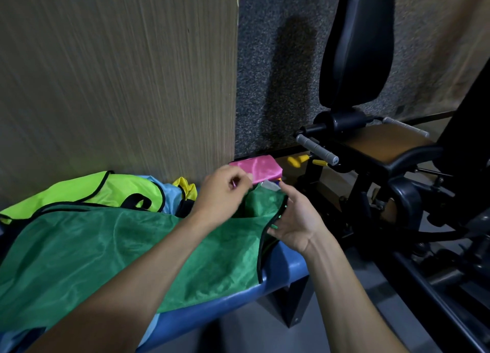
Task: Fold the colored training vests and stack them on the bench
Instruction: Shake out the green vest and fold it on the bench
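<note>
At the right end of a blue padded worktop [289, 266], a person works on a dark green vest [132, 249] spread flat across the cushion, its black-trimmed edge hanging just over the end. The right hand [294, 220], at about 3 o'clock from the vest's middle, has its grip curled round that trimmed edge, likely to lift a corner for the first fold. The left hand [224, 192], at about 1 o'clock, hovers just above the cloth with fingers curled together; a small pink glint shows at the fingertips, but whether they pinch anything cannot be told through the blur.

Beyond the hands, at 12 o'clock, a folded pink vest [258, 168] sits on the worktop's far corner against the wall, apparently the top of the finished stack, with slivers of other colours beneath it. At 10 o'clock, unfolded vests wait in a loose heap: a lime-yellow vest [87, 191] with black piping, a light blue vest [172, 196] and a yellow vest [185, 187]. A black exercise machine [371, 145] stands beside the worktop's end.
</note>
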A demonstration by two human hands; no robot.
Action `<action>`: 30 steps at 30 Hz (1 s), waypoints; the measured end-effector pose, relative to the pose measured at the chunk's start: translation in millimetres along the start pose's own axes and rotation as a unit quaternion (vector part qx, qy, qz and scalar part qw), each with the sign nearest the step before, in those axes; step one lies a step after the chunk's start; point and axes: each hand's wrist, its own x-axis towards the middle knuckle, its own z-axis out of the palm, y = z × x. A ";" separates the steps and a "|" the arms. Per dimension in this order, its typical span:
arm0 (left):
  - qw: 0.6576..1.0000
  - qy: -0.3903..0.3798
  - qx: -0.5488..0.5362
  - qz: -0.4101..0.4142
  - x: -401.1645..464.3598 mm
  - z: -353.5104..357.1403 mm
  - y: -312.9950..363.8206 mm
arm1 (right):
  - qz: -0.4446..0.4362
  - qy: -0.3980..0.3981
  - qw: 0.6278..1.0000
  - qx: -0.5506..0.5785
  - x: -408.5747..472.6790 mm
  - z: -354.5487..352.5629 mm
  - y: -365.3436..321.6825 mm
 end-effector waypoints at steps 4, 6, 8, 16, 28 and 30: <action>0.989 -0.119 -0.034 -0.084 8.2 4.9 -2.5 | 0.004 0.024 1.000 -0.001 4.3 -0.8 3.9; 0.984 -0.152 -0.009 -0.096 10.7 9.8 -4.9 | 0.010 0.021 1.000 0.011 4.5 -0.8 3.3; 0.986 -0.134 -0.007 -0.099 12.2 12.5 -8.0 | 0.009 0.022 1.000 0.017 5.9 -3.7 2.5; 0.974 -0.166 0.037 -0.151 3.0 14.4 -10.8 | 0.017 0.008 0.997 0.081 3.0 -9.6 -2.2; 0.950 -0.136 -0.179 -0.217 16.2 14.0 -7.8 | 0.024 0.039 0.997 0.069 0.7 -3.0 3.8; 0.944 -0.115 -0.219 -0.220 22.3 11.8 0.4 | 0.032 0.063 0.997 0.042 0.8 -4.0 5.1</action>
